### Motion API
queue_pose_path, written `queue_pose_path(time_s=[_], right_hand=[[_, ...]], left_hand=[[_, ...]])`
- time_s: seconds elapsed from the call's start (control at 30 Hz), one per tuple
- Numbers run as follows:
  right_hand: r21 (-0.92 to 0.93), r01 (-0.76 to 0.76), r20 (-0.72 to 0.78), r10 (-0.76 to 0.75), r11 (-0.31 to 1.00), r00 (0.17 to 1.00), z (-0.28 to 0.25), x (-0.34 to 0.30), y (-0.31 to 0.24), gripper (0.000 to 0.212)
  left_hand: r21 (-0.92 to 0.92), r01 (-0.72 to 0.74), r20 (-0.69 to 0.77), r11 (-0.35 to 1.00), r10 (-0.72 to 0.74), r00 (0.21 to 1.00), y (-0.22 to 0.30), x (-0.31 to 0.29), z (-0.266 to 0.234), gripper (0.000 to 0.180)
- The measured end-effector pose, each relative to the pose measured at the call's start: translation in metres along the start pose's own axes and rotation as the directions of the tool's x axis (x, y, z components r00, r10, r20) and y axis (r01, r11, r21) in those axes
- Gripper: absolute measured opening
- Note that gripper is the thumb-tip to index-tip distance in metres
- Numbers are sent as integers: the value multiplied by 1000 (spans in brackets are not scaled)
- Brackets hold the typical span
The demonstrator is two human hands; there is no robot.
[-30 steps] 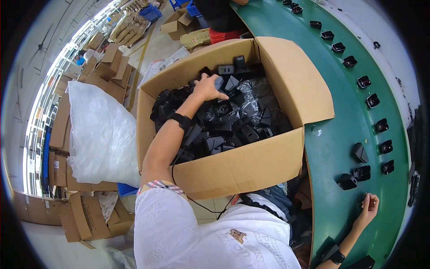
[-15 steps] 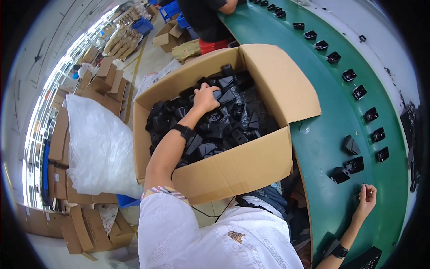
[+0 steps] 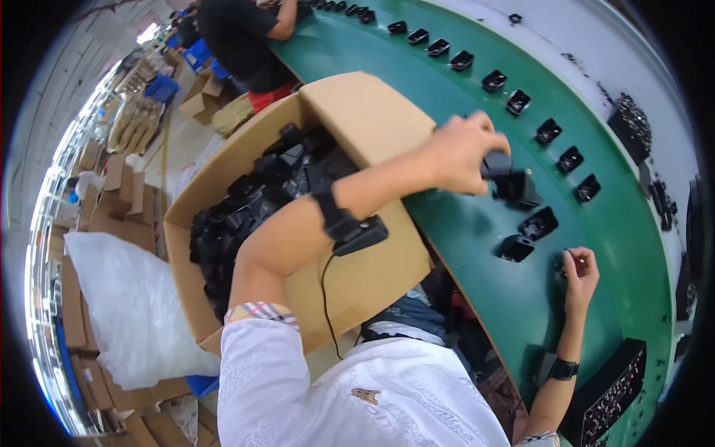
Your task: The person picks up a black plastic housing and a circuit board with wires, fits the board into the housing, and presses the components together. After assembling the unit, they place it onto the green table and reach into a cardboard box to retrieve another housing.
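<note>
My left hand point(image 3: 465, 153), blurred by motion, is over the green table's near side with its fingers closed round a dark plastic housing point(image 3: 496, 164). Just beyond that piece, a black housing point(image 3: 521, 191) lies on the table. Two more, an open-topped housing point(image 3: 538, 223) and a smaller-looking one point(image 3: 515, 248), sit closer to me. My right hand point(image 3: 581, 274) stays low over the table at the right, thumb and fingertips pinched together; what is between them is too small to name. Under my left forearm is a cardboard box point(image 3: 372, 279) heaped with black housings point(image 3: 253, 197).
A row of black housings point(image 3: 494, 80) runs along the green table point(image 3: 588, 246). At the lower right lies a black tray point(image 3: 614, 387) of small parts. A person point(image 3: 238, 37) works at the far end. A clear plastic bag point(image 3: 123, 313) and cartons point(image 3: 119, 186) stand left.
My left hand has come up out of the box and swung right over the table with a housing. My right hand keeps its pinch. The whole view has turned toward the right.
</note>
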State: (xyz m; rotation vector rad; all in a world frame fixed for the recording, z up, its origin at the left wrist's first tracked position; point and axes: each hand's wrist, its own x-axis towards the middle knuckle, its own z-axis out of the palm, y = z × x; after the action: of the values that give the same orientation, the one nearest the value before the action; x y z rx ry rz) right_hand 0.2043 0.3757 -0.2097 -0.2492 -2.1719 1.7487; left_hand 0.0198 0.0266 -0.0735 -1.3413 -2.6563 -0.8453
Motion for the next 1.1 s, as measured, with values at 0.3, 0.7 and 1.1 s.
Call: queue_pose_path(time_s=[0.3,0.7,1.1], right_hand=[[31,7,-19,-6,999,1000,2,-7,-15,13],[-306,596,286,-526,742,801,78,-62,-74,13],[-484,528,464,-307,698,831,98,-63,-35,16]], left_hand=[[100,12,322,995,-44,946,-1,23,62,109],[340,621,-449,706,-458,767,-120,-275,-118,52],[411,818,73,403,-908,412,-122,-397,-79,127]])
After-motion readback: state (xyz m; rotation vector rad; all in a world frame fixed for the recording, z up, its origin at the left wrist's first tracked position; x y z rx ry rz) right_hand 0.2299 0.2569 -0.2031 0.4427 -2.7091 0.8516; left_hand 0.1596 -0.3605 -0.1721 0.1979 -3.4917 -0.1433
